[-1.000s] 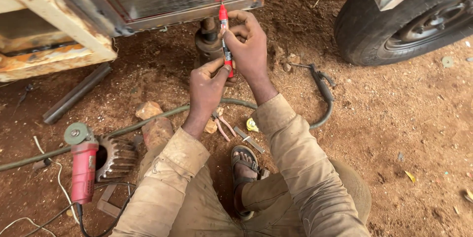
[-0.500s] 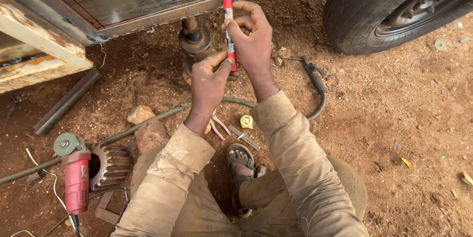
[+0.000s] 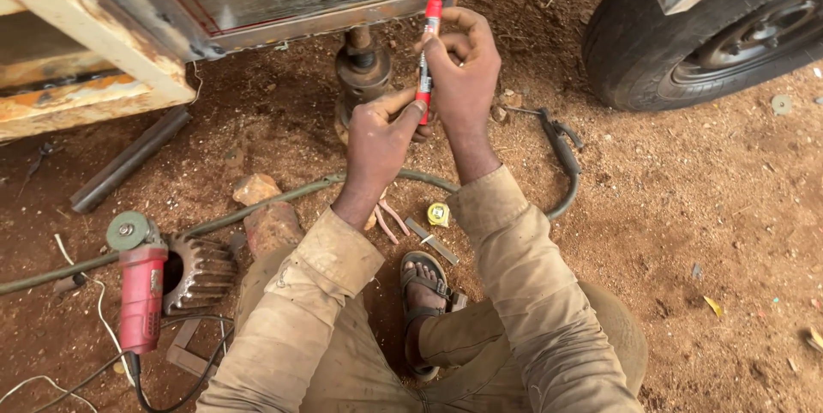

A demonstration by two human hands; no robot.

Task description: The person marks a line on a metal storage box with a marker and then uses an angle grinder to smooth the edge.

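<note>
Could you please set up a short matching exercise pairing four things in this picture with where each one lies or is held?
Things:
1. red marker
2. angle grinder
3. tyre
4. tape measure

Places:
A. upper right corner
B. on the dirt, lower left
C. held between both hands
D. on the ground, just ahead of the sandalled foot

Pairs: 1-C, 2-B, 3-A, 4-D

Red marker (image 3: 426, 53), red grinder (image 3: 140, 293) (green disc), khaki sleeves (image 3: 514, 276).

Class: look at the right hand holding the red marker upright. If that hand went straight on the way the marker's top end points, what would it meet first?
Probably the rusty metal frame: the red marker in the right hand points up at its lower edge, though depth is unclear.
</note>
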